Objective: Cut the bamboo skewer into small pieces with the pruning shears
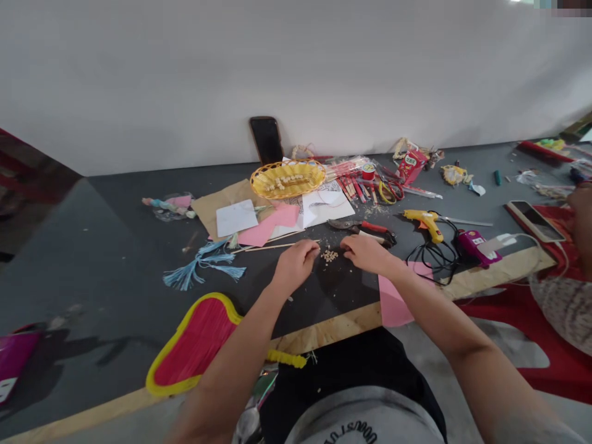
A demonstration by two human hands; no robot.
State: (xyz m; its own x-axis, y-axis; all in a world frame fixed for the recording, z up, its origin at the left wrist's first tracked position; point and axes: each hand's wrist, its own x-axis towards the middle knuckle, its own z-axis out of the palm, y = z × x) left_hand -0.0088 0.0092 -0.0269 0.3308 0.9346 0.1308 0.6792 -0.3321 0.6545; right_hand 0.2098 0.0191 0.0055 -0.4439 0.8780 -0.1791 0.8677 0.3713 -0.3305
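A small heap of pale, bead-like bits [329, 255] lies on the dark tabletop between my hands. Just left of the heap is my left hand [300, 259], its fingers curled together; whatever they may pinch is too small to make out. My right hand [359, 250] is at the heap's right side, fingers bent inward, and its fingertips' contents cannot be seen. Thin wooden sticks [271, 246] lie by my left hand. Behind my right hand rest red-handled pliers [365, 227].
A yellow basket [289, 179] holding pale pieces stands at the back on papers. Blue tassels [203, 265] and a pink-and-yellow fan-like piece [194, 345] lie left. A yellow glue gun [425, 223], its cord and a purple power strip [478, 246] are right. Another person's arm [580, 213] shows far right.
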